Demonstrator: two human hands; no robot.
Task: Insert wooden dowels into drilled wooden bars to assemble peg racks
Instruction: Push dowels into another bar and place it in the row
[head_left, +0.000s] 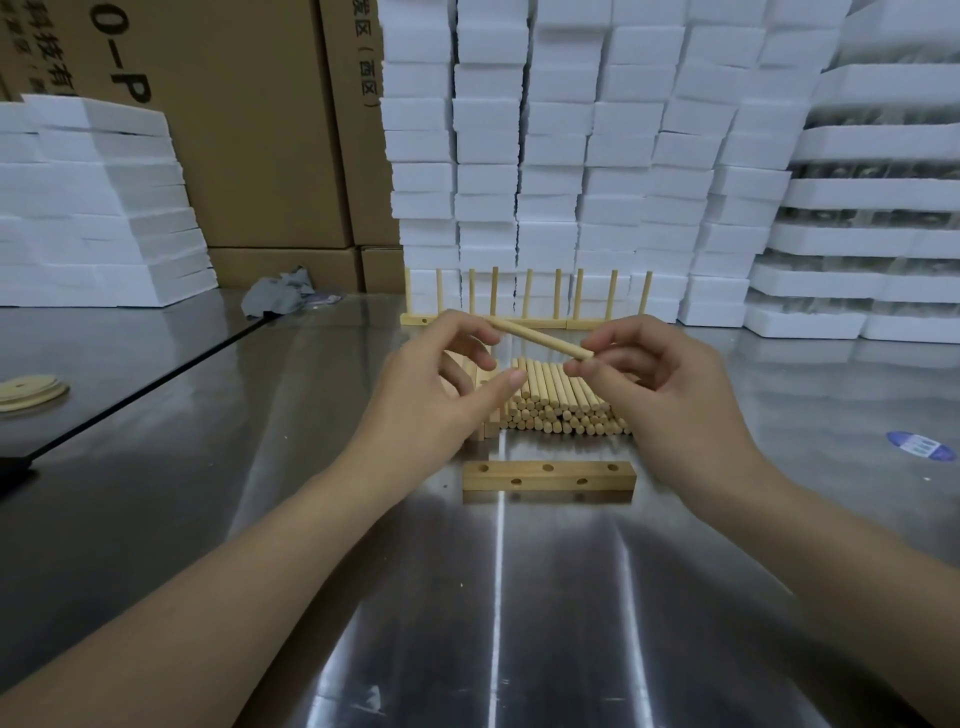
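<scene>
Bare forearms reach in from both bottom corners over the shiny, streaky steel tabletop. Up in the middle the left hand and right hand share one pale round wooden dowel, held off the table and sloping down to the right. Left fingers curl over its left end, thumb sticking out free below; right thumb and forefinger pinch the right end. So the hands are apart, a dowel's length between them. It's smooth light wood with plain cut ends. Under it sits a heap of matching loose dowels, ends toward the camera, with what look like more wooden bars touching its left side, mostly hidden by the left hand. Nearer the camera, alone, lies the tan drilled wooden bar: five round holes in a zigzag, all open. Behind the hands a row of finished peg racks stands against stacked white foam blocks. Room-wise there's open steel either side of the bar. Far left are some round wooden discs and a black seam, then a crumpled grey rag at the back and a blue oval sticker far right.
</scene>
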